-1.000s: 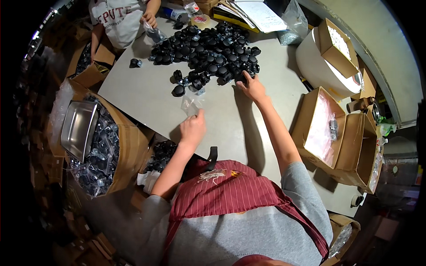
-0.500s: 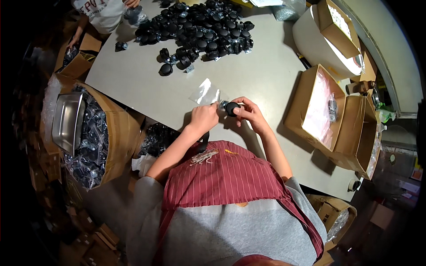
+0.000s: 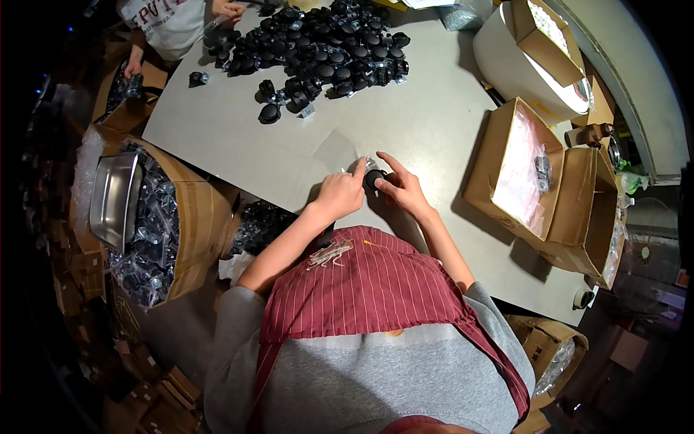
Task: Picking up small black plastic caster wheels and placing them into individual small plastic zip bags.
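Holding a small round black plastic part (image 3: 374, 178) between both hands, I keep it just above the near edge of the grey worktable (image 3: 434, 123), close to my chest, where the fingers can work it without reaching. My left hand (image 3: 340, 194) is curled, its forefinger and thumb pinching the part's left side together with the mouth of a small clear plastic bag (image 3: 338, 150), which lies flat on the table just behind. My right hand (image 3: 402, 189) closes on the part from the right, forefinger stretched over its top. The two hands thus meet on the one piece; neither is empty.

Supply: a heap of like black round parts (image 3: 318, 50) at the far side of the table, well apart from my hands, with a few strays nearer.

Packages:
- Left of the table, an open brown cardboard carton (image 3: 189, 217) lined with clear film, full of bagged dark parts, a shiny steel tray (image 3: 114, 199) resting on top.
- Right of the table, an open brown cardboard box with a clear liner (image 3: 515, 170), nearly empty, placed within reach of my right arm; a second open box (image 3: 585, 210) stands just beside it.
- Far right, a small brown carton with a pale label (image 3: 543, 32) sits on a white round drum (image 3: 517, 72).

Another person's hand (image 3: 230, 9) works at the heap's far left.
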### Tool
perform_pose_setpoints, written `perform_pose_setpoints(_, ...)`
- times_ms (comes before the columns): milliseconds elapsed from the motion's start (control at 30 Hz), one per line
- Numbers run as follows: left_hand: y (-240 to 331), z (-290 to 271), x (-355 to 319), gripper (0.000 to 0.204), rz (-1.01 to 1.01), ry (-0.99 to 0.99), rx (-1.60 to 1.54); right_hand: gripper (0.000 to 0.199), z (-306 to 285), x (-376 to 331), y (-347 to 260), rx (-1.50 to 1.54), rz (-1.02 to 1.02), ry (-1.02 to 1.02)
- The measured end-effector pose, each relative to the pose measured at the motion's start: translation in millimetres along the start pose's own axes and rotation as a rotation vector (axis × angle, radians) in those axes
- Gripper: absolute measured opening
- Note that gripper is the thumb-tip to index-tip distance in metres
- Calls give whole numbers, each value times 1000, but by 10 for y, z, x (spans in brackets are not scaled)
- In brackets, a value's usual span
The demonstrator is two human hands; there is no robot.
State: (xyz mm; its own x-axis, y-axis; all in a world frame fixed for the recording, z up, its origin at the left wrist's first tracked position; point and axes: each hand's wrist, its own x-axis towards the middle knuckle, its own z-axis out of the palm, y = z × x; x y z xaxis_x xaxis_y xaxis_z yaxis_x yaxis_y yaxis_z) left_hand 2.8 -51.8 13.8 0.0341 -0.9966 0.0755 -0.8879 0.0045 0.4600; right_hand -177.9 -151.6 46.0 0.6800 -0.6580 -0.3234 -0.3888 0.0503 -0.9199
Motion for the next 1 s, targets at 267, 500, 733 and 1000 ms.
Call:
perform_pose_setpoints(267,-41,-18,2,61,-19,65,5,58,166,78,162,139,29,-2)
perform_pose_setpoints(500,14,-103,8,54,20,10,11,60,81,80,80,-68,-43,-110)
perform_pose_setpoints(733,28,-85,-36,56,83,82,12,29,95,150,285,640,50,-34)
perform_pose_setpoints(1000,97,85,-65,55,99,344,37,36,414,90,402,696,-43,148)
